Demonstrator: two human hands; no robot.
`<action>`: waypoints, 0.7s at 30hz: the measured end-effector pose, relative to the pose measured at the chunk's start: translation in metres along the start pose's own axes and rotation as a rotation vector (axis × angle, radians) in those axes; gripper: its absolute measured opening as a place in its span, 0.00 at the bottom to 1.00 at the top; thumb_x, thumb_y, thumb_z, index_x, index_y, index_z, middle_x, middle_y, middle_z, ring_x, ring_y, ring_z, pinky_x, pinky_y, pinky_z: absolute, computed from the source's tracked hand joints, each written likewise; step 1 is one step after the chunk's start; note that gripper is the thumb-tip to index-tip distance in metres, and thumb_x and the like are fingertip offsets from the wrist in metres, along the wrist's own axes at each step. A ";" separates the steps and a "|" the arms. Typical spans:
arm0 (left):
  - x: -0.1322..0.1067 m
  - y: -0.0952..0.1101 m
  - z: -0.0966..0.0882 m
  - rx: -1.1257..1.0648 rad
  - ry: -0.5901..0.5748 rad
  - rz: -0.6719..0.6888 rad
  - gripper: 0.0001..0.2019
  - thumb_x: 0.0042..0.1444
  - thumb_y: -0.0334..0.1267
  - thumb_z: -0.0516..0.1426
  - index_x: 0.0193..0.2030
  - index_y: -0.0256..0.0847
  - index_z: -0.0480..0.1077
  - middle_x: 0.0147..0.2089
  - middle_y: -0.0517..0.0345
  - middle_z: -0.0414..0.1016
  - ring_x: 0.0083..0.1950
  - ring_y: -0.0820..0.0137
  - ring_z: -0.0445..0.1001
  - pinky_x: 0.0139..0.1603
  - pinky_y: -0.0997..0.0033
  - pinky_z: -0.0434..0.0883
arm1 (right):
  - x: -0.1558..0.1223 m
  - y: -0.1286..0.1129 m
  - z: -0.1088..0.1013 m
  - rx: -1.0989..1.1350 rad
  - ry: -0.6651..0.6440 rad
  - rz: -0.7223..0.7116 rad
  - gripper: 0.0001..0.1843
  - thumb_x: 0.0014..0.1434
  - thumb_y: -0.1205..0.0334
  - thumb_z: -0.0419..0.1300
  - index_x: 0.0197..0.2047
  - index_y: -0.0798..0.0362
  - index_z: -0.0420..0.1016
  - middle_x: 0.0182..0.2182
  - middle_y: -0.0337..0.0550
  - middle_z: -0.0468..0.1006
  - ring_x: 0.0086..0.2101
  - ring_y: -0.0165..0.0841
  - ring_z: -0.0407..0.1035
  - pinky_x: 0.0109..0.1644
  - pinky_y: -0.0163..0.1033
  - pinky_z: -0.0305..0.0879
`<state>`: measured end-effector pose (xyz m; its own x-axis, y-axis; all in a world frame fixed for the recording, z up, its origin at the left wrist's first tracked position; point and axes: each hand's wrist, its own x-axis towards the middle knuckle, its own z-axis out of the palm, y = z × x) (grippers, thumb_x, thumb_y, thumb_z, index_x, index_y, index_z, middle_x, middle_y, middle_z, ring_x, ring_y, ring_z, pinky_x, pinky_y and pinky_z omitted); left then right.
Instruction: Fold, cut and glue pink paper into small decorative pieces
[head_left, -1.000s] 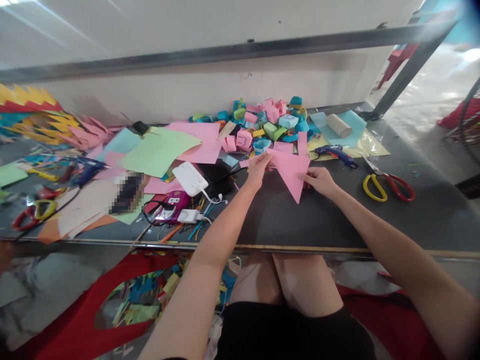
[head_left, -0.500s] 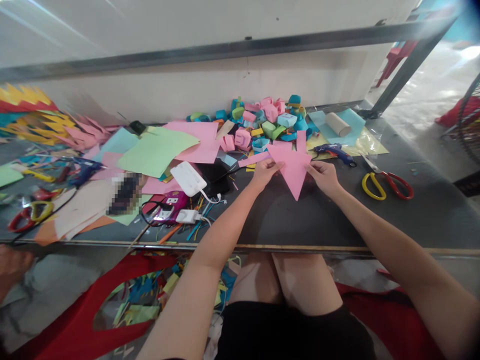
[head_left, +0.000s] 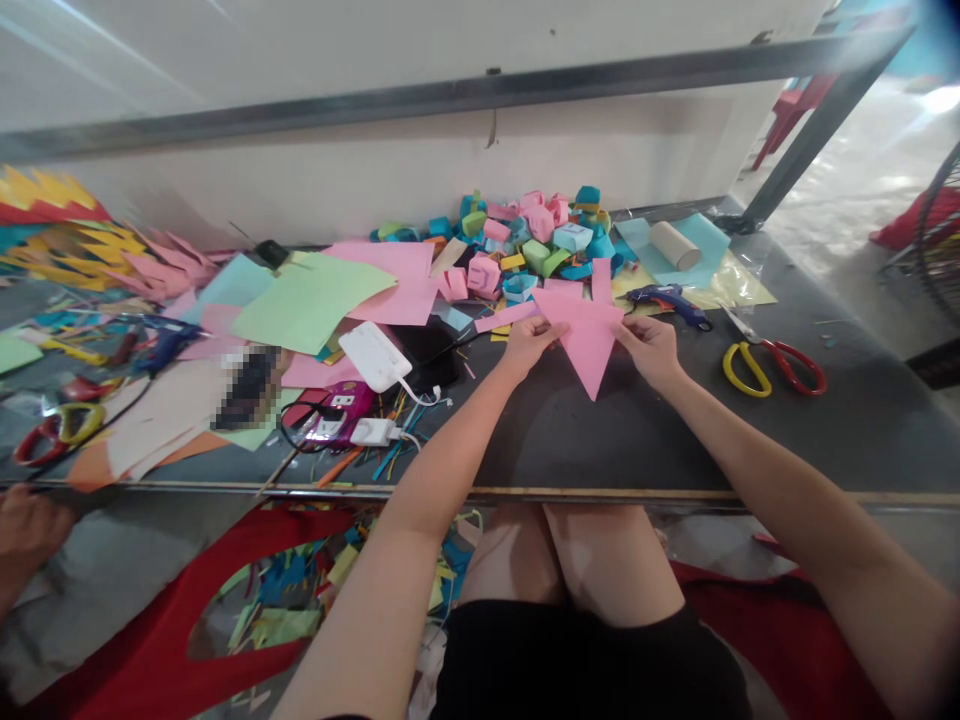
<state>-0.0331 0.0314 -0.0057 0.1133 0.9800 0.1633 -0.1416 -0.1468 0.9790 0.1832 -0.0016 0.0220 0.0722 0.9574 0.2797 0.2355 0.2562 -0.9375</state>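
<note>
A pink paper triangle [head_left: 590,345], its point toward me, is held up over the dark tabletop between both hands. My left hand [head_left: 531,345] pinches its left upper edge, and my right hand [head_left: 651,345] pinches the right corner. Behind the triangle, pink paper strips [head_left: 602,281] lie by a pile of small folded paper pieces [head_left: 536,235] in pink, blue, green and yellow. To the right of my right hand rest scissors [head_left: 772,365] with one yellow and one red handle. Beyond them is a blue glue gun [head_left: 670,302].
Left of my arm lie a white charger box [head_left: 375,356], a purple power strip [head_left: 341,412], stacked coloured paper [head_left: 315,300] and a second pair of scissors [head_left: 60,435]. A cardboard tube [head_left: 675,246] sits at the back right. Another person's hand [head_left: 34,540] shows at the lower left.
My hands and the pink triangle stay almost still. The other person's hand at the lower left has shifted slightly.
</note>
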 end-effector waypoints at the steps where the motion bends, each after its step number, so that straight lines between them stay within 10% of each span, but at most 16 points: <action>1: 0.000 -0.001 -0.001 0.017 -0.007 0.001 0.24 0.42 0.57 0.72 0.24 0.39 0.72 0.23 0.61 0.72 0.26 0.77 0.66 0.29 0.73 0.62 | 0.000 0.000 0.000 -0.001 0.009 0.001 0.34 0.45 0.23 0.66 0.27 0.49 0.75 0.21 0.41 0.74 0.21 0.33 0.65 0.26 0.41 0.64; 21: 0.001 -0.005 -0.003 0.050 -0.055 -0.009 0.20 0.46 0.55 0.71 0.27 0.40 0.76 0.25 0.58 0.76 0.26 0.75 0.69 0.30 0.72 0.64 | 0.001 0.008 -0.005 -0.085 0.091 -0.050 0.20 0.51 0.41 0.69 0.30 0.52 0.83 0.24 0.44 0.82 0.23 0.36 0.72 0.27 0.42 0.70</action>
<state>-0.0351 0.0331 -0.0110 0.1683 0.9728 0.1594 -0.0916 -0.1456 0.9851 0.1900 0.0005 0.0152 0.1453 0.9266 0.3469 0.3218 0.2873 -0.9021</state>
